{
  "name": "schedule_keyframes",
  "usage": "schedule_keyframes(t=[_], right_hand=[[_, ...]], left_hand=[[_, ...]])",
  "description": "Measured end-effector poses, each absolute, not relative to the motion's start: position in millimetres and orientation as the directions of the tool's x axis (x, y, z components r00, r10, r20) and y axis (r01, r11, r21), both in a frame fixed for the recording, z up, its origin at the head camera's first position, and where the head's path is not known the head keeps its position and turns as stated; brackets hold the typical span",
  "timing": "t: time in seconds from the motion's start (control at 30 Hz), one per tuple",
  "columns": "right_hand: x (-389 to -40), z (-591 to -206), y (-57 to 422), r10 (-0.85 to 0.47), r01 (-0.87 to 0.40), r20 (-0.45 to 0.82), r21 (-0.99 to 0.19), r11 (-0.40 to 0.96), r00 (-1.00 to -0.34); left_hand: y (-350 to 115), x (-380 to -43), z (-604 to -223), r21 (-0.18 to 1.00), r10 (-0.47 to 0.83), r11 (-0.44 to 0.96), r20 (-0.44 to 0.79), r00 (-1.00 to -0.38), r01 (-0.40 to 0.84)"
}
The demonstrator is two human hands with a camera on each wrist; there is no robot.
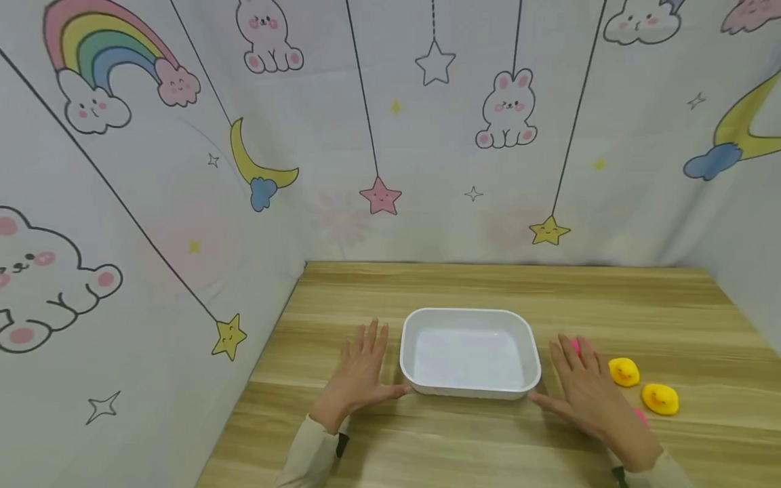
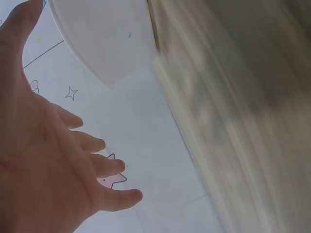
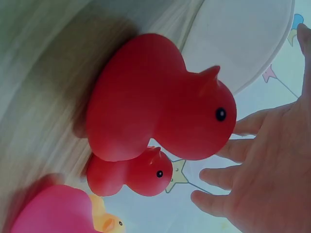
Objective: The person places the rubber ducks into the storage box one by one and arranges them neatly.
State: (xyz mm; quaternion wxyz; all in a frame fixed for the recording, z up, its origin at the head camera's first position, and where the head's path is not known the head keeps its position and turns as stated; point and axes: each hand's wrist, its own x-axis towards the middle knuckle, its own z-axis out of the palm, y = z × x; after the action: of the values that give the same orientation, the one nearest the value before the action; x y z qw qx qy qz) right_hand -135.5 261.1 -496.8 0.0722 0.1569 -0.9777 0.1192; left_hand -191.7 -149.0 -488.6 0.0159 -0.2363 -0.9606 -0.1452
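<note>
A white rectangular tray [image 1: 470,356] with nothing in it sits on the table. To its left my left hand [image 1: 360,373] has its fingers spread and straight, its thumb tip by the near left corner. On the other side my right hand [image 1: 588,390] is spread likewise, thumb at the near right corner; whether the thumbs touch the tray I cannot tell. Beneath and beside the right hand are toy ducks: a large red duck [image 3: 146,97], a smaller-looking red duck [image 3: 129,174] and a pink duck [image 3: 53,211]. The head view shows only pink bits of them past the hand.
Two yellow toy ducks [image 1: 624,372] [image 1: 660,399] lie right of the right hand. The wood-grain table [image 1: 464,440] meets a printed cloth wall [image 1: 427,156] at the back and left, with another white wall [image 1: 750,271] on the right.
</note>
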Motion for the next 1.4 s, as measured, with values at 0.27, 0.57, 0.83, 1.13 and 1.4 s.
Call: schedule_keyframes(t=[0.27,0.57,0.83,1.13,1.4], right_hand=[[-135,-497,265,-0.298,-0.343,0.227,-0.192,0.92,-0.927],[-131,-488,276,-0.26,-0.3,0.2,-0.204,0.932,-0.945],[-126,-483,297,-0.231,-0.282,0.197,-0.288,0.915,-0.953],[-117,-487,325,-0.169,-0.222,0.196,-0.289,0.931,-0.966],[-110,-491,361,-0.091,-0.143,0.163,-0.341,0.929,-0.982]], left_hand=[[-143,-195,-487,0.406,0.46,0.789,0.107,-0.881,0.461],[-138,-209,-490,0.478,0.455,0.747,0.139,-0.88,0.462],[-136,-226,-491,0.615,0.446,0.651,0.166,-0.879,0.446],[-140,-234,-491,0.781,0.429,0.531,0.085,-0.899,0.328],[-139,-242,-489,0.905,0.445,0.402,-0.06,-0.893,0.139]])
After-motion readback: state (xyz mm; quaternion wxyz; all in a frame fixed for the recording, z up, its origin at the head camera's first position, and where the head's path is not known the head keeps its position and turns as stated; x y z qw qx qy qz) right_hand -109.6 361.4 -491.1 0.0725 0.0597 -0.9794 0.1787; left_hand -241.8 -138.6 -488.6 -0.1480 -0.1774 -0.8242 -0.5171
